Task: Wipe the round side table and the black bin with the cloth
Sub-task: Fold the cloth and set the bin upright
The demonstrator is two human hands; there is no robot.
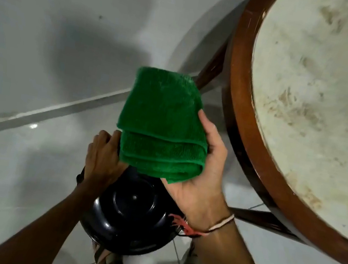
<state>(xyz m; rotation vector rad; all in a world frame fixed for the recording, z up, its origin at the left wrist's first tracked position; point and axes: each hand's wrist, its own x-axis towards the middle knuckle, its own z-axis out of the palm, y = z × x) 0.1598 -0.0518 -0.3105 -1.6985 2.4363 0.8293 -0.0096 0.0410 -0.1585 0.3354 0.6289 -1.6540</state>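
Note:
A folded green cloth (163,127) lies in the upturned palm of my right hand (202,171), which grips it above the black bin (131,214). The bin stands on the floor below my hands and shows a glossy round domed surface. My left hand (104,154) rests with curled fingers on the bin's far edge, just left of the cloth. The round side table (239,92), with a brown wooden rim and a mottled cream top, fills the right side of the view.
Pale glossy floor tiles meet a grey wall along a skirting line (45,110) at the left. The table's dark wooden legs (211,66) and a cross rail (264,220) run beneath its rim. My sandalled feet (110,261) stand just behind the bin.

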